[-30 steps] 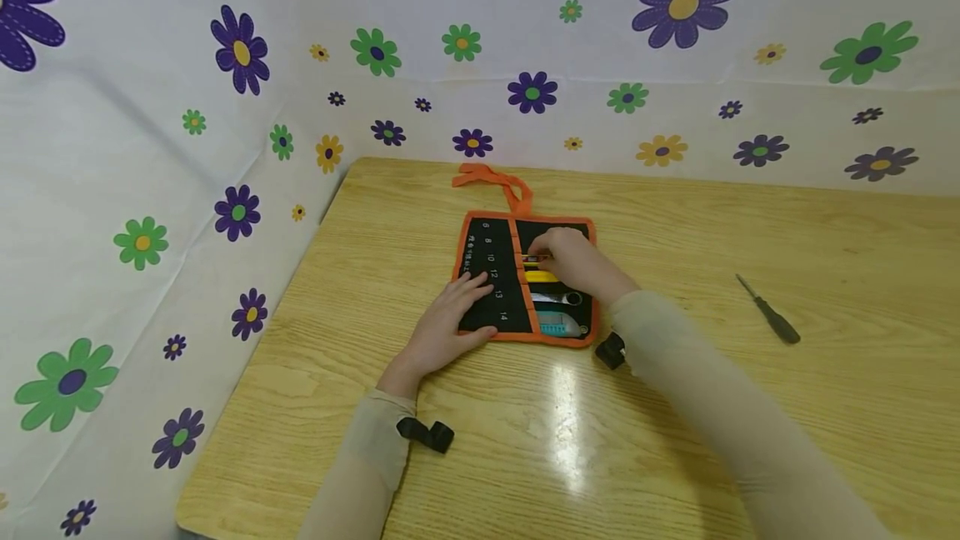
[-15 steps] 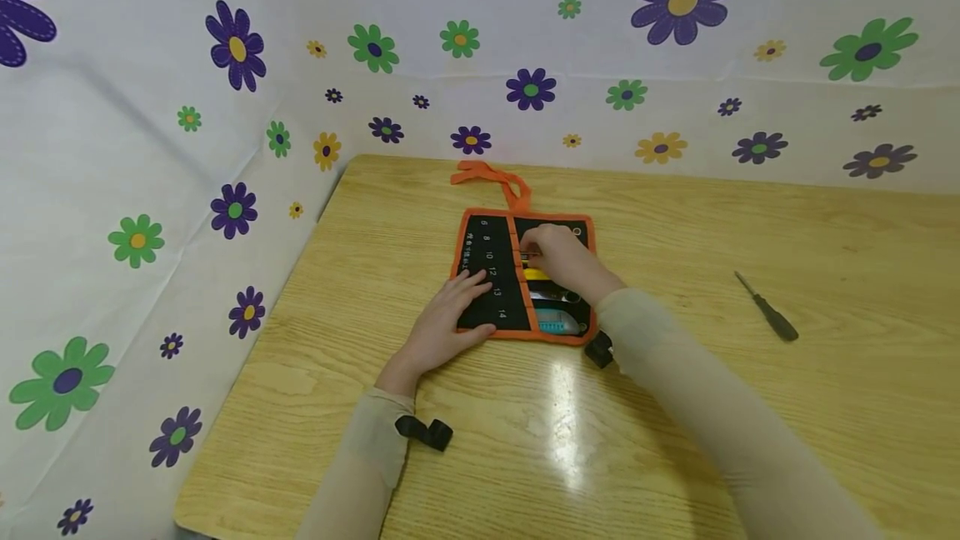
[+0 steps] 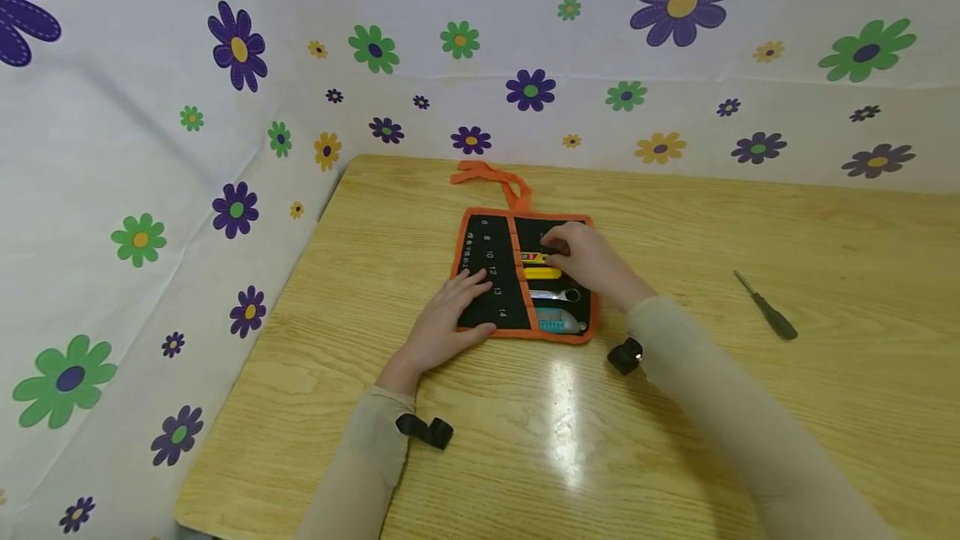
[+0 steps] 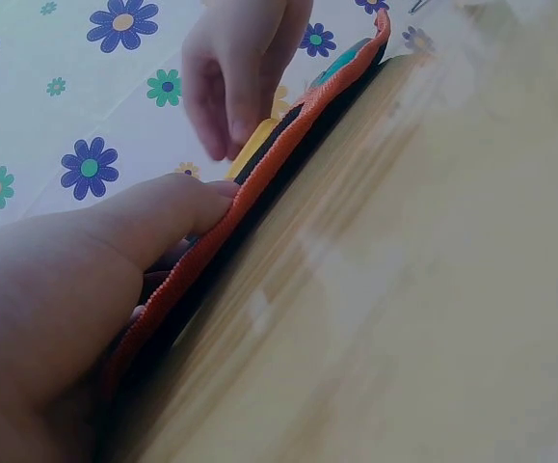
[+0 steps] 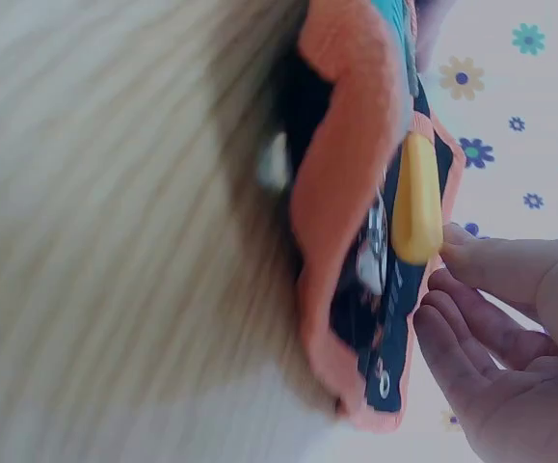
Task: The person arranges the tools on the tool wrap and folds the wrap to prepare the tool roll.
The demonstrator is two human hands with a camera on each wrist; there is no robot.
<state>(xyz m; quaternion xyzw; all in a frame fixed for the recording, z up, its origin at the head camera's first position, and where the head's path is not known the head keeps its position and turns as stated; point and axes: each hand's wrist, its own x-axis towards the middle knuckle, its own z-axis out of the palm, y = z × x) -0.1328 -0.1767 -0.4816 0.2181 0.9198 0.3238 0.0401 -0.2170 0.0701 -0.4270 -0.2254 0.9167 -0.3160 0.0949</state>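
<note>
Right grip [image 3: 588, 261] shifted rightward, parted | left grip [image 3: 442, 319] spread | both empty | pouch [image 3: 507, 273] (numbered): four tools [image 3: 542, 273]

The head view looks forward and down; both wrist views, low and close, share the tool pouch [image 3: 512, 277] edge-on.

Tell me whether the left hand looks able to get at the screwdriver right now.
Probably not directly: the left hand rests on the pouch, while the screwdriver lies on the table beyond the right sleeve, which cuts across the straight way there.
</note>
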